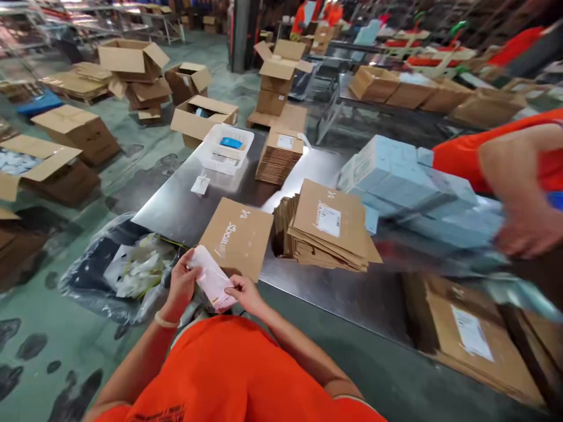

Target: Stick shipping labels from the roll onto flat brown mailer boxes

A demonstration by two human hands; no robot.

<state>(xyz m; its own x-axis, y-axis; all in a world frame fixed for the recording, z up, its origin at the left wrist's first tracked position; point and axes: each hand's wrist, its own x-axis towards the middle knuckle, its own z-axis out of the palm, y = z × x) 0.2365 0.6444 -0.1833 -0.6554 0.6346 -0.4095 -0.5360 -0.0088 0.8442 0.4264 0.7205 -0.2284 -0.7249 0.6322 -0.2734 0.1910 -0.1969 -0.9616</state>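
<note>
Close to my body I hold a flat, pale pink packet (212, 274) between both hands. My left hand (182, 281) pinches its upper left end, and my right hand (247, 294) grips its lower right end with thumb and fingers. What the packet contains cannot be seen. Just beyond it, a flat brown cardboard box (240, 237) with white writing lies at the table's near edge, partly behind the packet. Right of that box is a pile of folded cardboard boxes (332, 223), the top one bearing a white label.
A metal table (171, 202) carries a white plastic basket (226, 149), a small white tag (200, 185), a cardboard stack (281, 152) and light blue boxes (396, 176). A lined waste bin (92, 287) stands at left. A co-worker's arm (510, 170) reaches in at right.
</note>
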